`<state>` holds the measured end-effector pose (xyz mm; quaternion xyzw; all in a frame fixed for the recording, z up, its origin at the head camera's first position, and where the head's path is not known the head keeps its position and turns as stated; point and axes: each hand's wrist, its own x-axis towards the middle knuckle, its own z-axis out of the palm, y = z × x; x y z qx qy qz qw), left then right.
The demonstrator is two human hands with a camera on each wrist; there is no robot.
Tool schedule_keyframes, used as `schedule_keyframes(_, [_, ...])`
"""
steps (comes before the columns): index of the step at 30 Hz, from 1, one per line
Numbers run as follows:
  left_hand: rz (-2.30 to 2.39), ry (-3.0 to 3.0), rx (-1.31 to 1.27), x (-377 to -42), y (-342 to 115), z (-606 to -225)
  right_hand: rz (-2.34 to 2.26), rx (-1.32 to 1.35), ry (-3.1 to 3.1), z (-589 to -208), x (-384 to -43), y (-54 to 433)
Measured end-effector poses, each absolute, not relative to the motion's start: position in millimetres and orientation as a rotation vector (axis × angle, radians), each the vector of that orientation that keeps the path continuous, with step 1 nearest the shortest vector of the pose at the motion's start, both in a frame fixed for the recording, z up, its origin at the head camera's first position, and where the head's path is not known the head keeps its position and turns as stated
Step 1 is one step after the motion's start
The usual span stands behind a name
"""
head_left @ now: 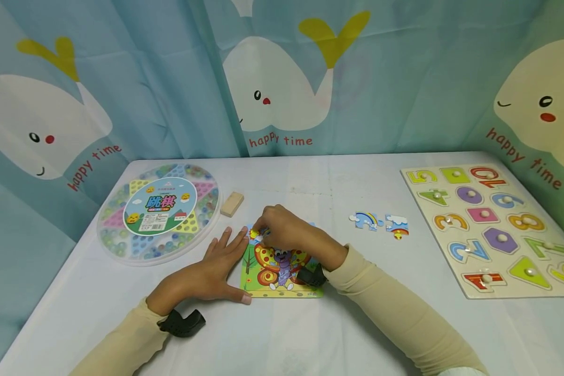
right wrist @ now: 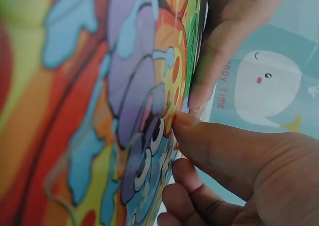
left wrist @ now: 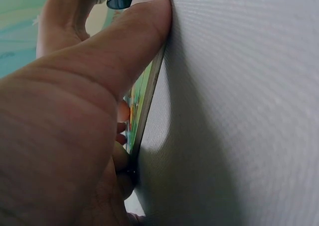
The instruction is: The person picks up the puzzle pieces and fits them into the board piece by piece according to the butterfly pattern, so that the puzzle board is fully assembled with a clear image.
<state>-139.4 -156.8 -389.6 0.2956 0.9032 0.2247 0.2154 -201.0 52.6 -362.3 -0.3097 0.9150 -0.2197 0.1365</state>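
Observation:
A jigsaw puzzle with a butterfly picture (head_left: 284, 269) lies flat on the table in front of the person. My left hand (head_left: 211, 274) rests beside its left edge, fingers spread and thumb at the lower left corner; the left wrist view shows the thumb (left wrist: 129, 46) against the board's side (left wrist: 152, 86). At the puzzle's upper left corner, my right hand (head_left: 285, 230) pinches a puzzle piece with a yellow sun (head_left: 255, 234), mostly hidden under the curled fingers. The right wrist view has the thumb (right wrist: 214, 141) low over the picture.
Two loose puzzle pieces, one with a rainbow (head_left: 366, 220) and one with a cloud (head_left: 397, 224), lie to the right. A wooden block (head_left: 232, 203) and a round Chinese checkers box (head_left: 160, 214) stand left. A number-and-shape peg board (head_left: 493, 230) occupies the far right.

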Motion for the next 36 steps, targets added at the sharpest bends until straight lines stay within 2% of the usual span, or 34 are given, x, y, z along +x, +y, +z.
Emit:
schedule_keyframes(8, [0.636, 2.505, 0.824, -139.2, -157.2, -388.7, -0.867, -0.833, 2.564, -361.4, -204.5, 62.8])
schedule_keyframes(20, [0.634, 2.510, 0.808, -138.9, -156.3, -389.1, -0.917, -0.930, 2.565, -357.0, -207.5, 84.2])
schedule_keyframes(36, [0.621, 2.519, 0.811, -139.6, -156.0, -390.6, -0.982, -0.794, 2.572, -354.2, -205.3, 120.2])
